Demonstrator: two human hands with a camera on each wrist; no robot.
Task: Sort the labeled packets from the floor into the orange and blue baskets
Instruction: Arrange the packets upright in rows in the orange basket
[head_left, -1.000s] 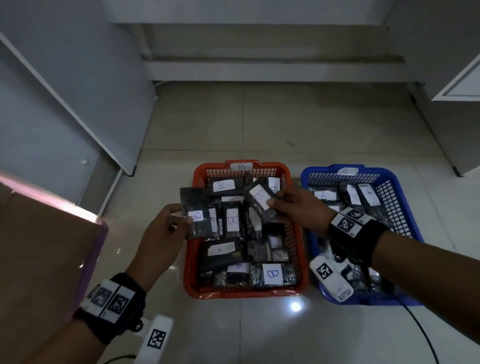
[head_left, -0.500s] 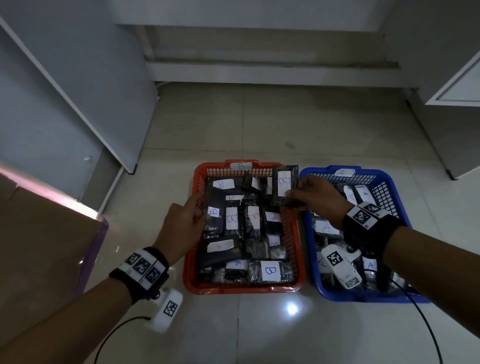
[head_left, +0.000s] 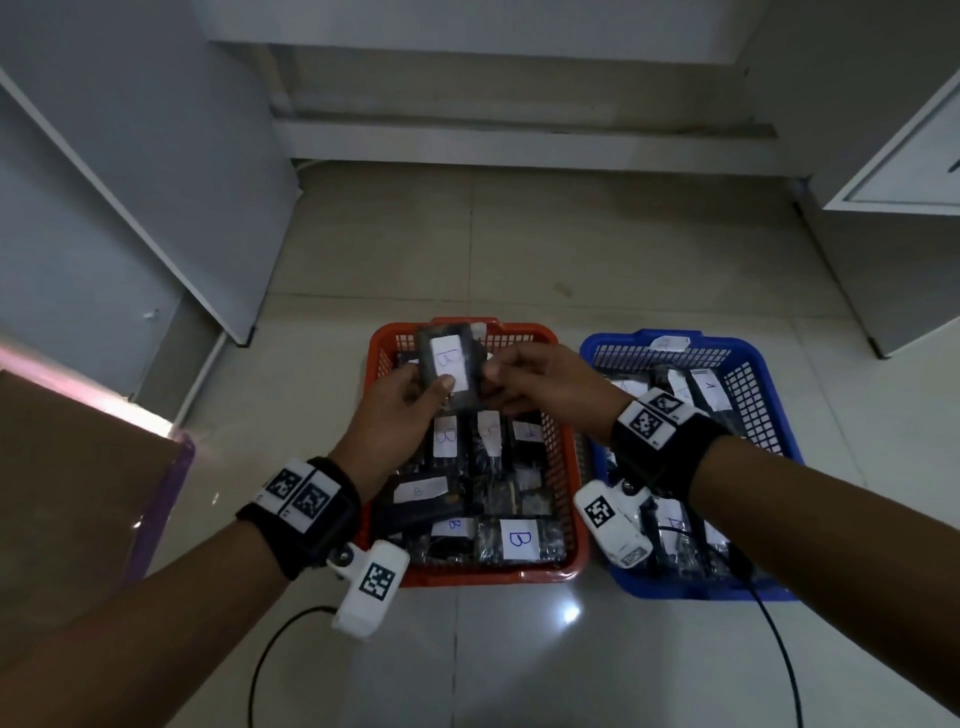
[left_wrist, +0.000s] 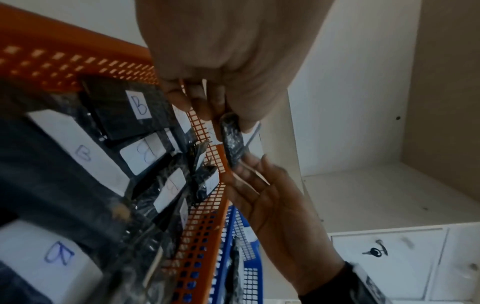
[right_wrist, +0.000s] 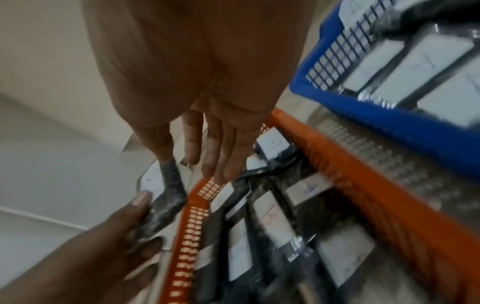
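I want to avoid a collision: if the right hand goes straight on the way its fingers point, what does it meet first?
Probably the B-labelled packet that both hands hold, then the left hand right behind it; depth is unclear.

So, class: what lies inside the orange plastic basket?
The orange plastic basket holds dark packets with white labels, the readable ones marked B. The hands and the raised packet hide the far end; lower layers are covered.
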